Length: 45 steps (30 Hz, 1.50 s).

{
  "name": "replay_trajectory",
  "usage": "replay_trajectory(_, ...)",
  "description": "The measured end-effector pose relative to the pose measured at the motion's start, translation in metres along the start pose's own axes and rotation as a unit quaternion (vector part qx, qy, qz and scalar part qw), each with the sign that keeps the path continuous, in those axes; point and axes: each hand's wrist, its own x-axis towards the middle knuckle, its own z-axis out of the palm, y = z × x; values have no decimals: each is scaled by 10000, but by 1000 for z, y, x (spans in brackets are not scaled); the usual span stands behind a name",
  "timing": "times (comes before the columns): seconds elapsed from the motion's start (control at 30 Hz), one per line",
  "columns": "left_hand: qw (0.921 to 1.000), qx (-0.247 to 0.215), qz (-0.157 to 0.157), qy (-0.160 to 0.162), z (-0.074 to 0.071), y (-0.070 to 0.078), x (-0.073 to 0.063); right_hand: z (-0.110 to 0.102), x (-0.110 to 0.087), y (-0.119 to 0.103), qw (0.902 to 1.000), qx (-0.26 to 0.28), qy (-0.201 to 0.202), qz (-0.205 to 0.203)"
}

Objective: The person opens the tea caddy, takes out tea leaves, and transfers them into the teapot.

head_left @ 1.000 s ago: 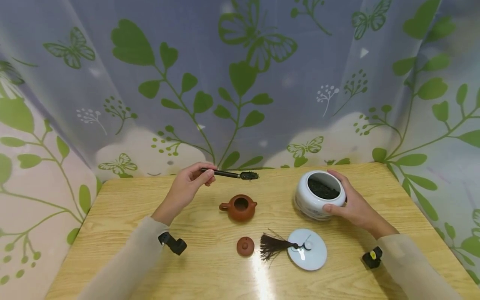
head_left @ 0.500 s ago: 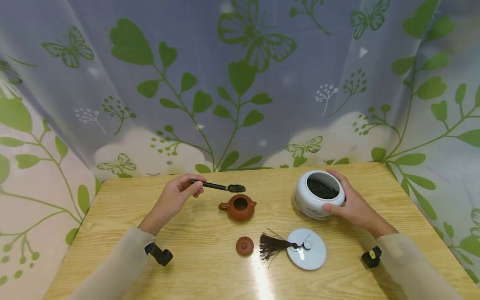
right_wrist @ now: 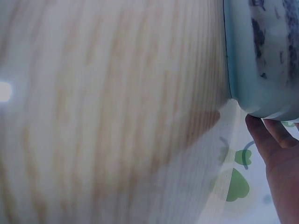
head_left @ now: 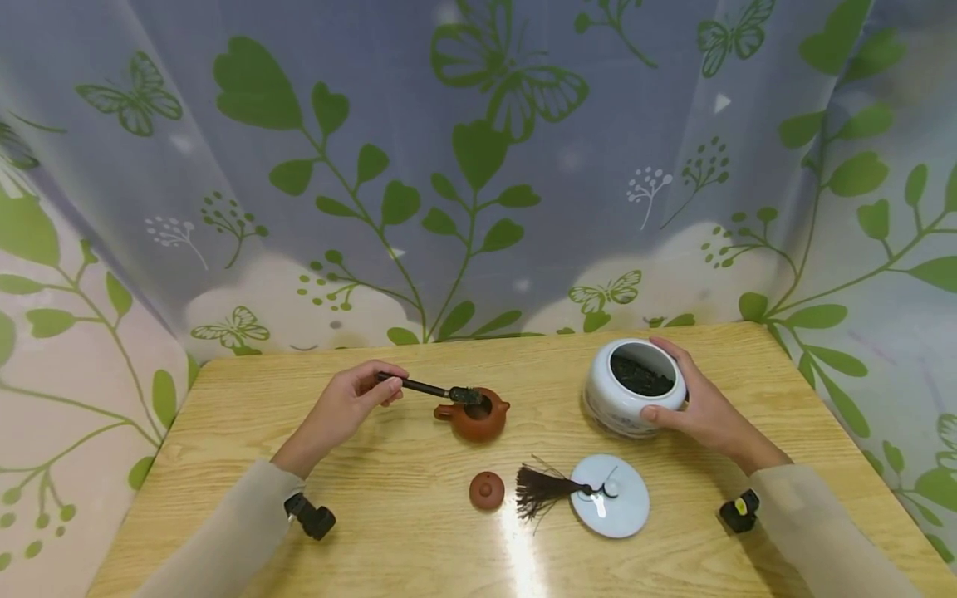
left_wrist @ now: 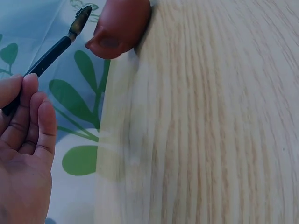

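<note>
My left hand (head_left: 336, 419) pinches the black handle of a tea scoop (head_left: 424, 387) between thumb and fingers. Dark tea leaves (head_left: 465, 395) heap its bowl, which overlaps the mouth of a small reddish-brown clay teapot (head_left: 482, 429) in the head view. From the left wrist camera, the teapot's handle side faces the hand. My right hand (head_left: 710, 415) grips a white porcelain jar (head_left: 609, 399) from the right, thumb at the front and fingers behind. Dark tea leaves lie inside the jar, and blurred dark markings show on its side in the right wrist view.
The small clay teapot lid (head_left: 487, 492) lies in front of the teapot. To its right is a white jar lid (head_left: 616, 515) with a dark brown tassel (head_left: 544, 492) stretched leftward. A patterned curtain (head_left: 389, 166) rises behind the wooden table (head_left: 389, 515).
My left hand has moved left and down with the loaded tea scoop, bringing its bowl from above and behind the teapot to its mouth. My right hand and the jar have stayed put.
</note>
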Motion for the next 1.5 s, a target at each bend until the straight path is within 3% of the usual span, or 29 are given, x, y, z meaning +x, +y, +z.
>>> replay_trajectory(0.57,9993,301,185,-128,3,0,0,0,0,1,10000,38,-21,16)
replay_trajectory(0.77,9969,714,332,7,4,8,1,-1,1,0,10000,81,-30,35)
replay_trajectory(1.0,9904,1170,727,86,5,15,2,0,0,-2,9999,111,-31,26)
replay_trajectory(1.5,9760,1577,1504,-37,7,20,3,0,0,-2,10000,64,-22,-31)
